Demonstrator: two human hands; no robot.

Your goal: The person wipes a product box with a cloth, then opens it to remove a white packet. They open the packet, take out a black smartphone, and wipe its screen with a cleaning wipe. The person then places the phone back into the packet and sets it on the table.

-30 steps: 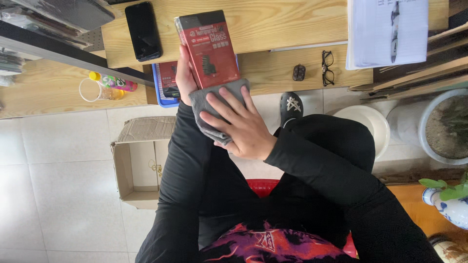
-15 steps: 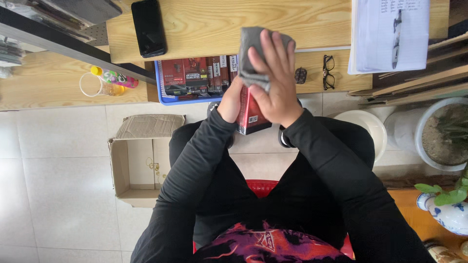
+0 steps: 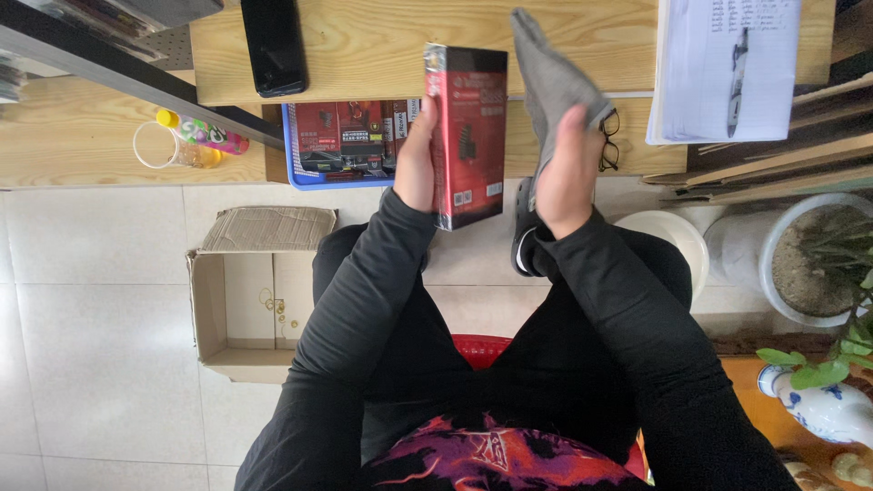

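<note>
We grip the red box (image 3: 468, 136) by its left edge in our left hand (image 3: 416, 168), its long axis running near to far above the wooden desk's (image 3: 364, 45) near edge. Just right, our right hand (image 3: 566, 173) clutches a grey cloth (image 3: 546, 77), apart from the box.

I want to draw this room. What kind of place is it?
Probably a home or small office work corner. There is a wooden desk with a phone and papers, a tiled floor with a cardboard box, and a potted plant.
</note>
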